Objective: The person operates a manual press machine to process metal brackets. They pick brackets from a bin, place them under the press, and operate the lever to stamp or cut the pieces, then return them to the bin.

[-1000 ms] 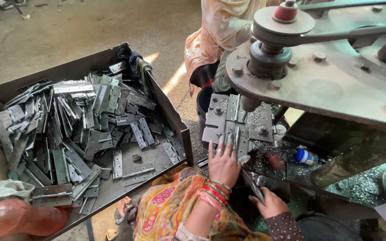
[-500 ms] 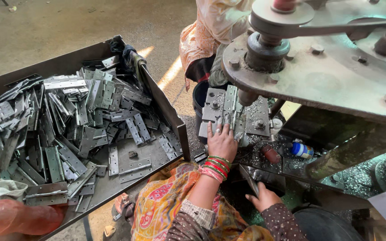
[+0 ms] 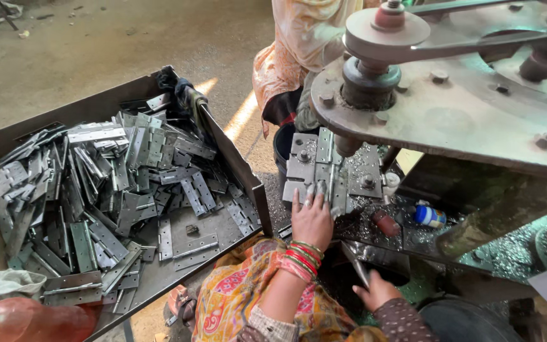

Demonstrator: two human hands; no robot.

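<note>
A dark metal tray point(image 3: 223, 136) at the left is heaped with grey hinges point(image 3: 106, 183). An orange plastic bottle point(image 3: 30, 322) lies at the near left corner. Another person in pale patterned clothing point(image 3: 299, 47) stands at the far side on the concrete floor point(image 3: 96, 44).

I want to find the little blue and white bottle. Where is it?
The small bottle lies on the machine's bed, right of the left hand, beside a reddish cylinder, under the big metal plate.

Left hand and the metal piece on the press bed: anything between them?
Nothing visible. The left hand lies flat on the press bed, fingertips touching the metal piece under the punch. The right hand stays lower, away.
</note>
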